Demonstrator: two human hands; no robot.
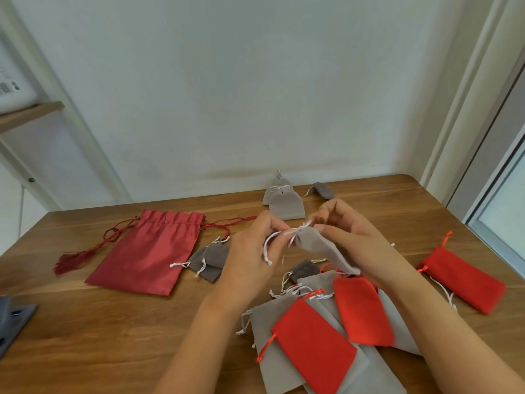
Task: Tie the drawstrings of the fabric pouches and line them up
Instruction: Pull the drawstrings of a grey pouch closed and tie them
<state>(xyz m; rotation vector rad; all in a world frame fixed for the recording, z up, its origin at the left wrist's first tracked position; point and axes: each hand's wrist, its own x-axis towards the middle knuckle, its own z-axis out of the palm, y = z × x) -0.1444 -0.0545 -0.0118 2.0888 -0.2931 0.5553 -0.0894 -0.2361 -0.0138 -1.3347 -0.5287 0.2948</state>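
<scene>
Here the grey pouch point(318, 245) points neck-first between the hands, its body trailing down-right; the left hand point(250, 251) pinches the white drawstring point(268, 243), and the right hand point(349, 231) seemingly pinches the pouch's neck.

Wooden table point(113, 331), white wall point(227, 95), wooden shelf point(34, 112) bearing a white box point(12, 89), window frame point(494, 177) right

No txt legible anywhere. Only marking is a barcode point(4, 88) w/ a few tiny symbols next to it, printed on the side of a white box point(15, 66) at far left on a wooden shelf point(34, 110). Digits & any brand are too small & blurred to read.
</scene>
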